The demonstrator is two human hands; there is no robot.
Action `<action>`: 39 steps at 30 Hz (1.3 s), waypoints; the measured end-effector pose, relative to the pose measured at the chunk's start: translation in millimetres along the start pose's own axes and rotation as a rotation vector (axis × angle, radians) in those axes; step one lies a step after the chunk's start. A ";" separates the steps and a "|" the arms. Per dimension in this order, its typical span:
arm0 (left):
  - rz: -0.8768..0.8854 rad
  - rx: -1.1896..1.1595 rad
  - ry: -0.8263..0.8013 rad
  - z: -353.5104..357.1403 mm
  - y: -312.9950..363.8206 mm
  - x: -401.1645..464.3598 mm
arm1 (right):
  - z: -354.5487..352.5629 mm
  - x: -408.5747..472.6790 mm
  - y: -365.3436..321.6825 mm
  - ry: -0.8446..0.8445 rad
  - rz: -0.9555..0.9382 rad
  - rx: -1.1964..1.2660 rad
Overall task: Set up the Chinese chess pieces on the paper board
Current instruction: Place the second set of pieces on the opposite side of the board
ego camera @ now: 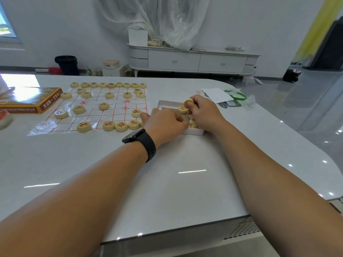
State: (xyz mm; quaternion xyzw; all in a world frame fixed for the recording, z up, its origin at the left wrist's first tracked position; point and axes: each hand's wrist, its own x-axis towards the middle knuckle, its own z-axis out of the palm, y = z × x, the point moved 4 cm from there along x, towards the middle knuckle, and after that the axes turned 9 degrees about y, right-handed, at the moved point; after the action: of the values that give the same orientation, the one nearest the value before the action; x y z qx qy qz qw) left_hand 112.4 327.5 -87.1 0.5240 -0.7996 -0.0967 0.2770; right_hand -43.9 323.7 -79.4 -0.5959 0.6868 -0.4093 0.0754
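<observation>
Pieces: one [188, 102] pinched in right hand [203, 112], left hand [164, 125] curled, contents unclear.

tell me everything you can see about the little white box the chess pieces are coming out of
The white box is a shallow, open tray that looks like thin cardboard, lying flat on the white table just right of the paper board. Both hands cover much of it. A few round wooden pieces with red characters still lie inside. The right hand holds one piece on edge above it; the left hand reaches in over its near side.
</observation>
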 end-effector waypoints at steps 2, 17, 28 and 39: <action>-0.012 -0.107 -0.003 -0.5 -3.7 1.2 | 4.9 -0.5 1.7 -0.023 -0.004 -0.019; 0.143 -0.237 0.284 -24.8 -8.4 -10.1 | -1.1 -9.2 -15.3 0.059 -0.023 0.113; 0.100 -0.689 0.549 -44.1 -21.3 -14.1 | 2.8 -12.1 -20.3 -0.032 -0.063 0.327; 0.050 -0.601 0.491 -47.1 -32.0 -25.0 | 0.8 -21.9 -40.2 0.014 -0.227 0.262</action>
State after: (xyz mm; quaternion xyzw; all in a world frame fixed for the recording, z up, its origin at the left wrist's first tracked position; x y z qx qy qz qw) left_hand 170.5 342.4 -70.9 0.4073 -0.6582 -0.1915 0.6035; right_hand -6.9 344.5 -62.1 -0.6519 0.5564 -0.5052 0.1008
